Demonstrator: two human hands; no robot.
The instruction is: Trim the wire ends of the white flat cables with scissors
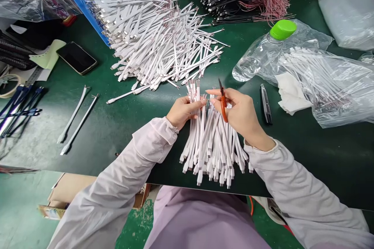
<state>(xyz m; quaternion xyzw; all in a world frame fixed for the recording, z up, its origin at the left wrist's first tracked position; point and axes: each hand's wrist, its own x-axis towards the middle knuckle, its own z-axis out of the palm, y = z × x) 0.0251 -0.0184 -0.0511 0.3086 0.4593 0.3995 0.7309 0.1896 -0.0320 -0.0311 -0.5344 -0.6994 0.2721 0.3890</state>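
Nearest you, the white cables (216, 144) lie fanned on the tabletop (306, 163), wire ends (193, 85) away from you. Your left hand (182, 112) pinches cable near those ends; your right hand (241, 111) has its grip around the orange-handled tool (223, 108) — whether it also pinches wire, I cannot tell. You seem to be working the wire ends; next likely calls for a steady left hold, tool tip clear of fingers. Beyond lies the larger white pile (157, 42).

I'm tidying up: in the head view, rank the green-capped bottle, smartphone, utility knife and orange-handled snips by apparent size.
1. Green-capped bottle
2. Smartphone
3. Utility knife and orange-handled snips: too alike to rank; snips partly hidden.
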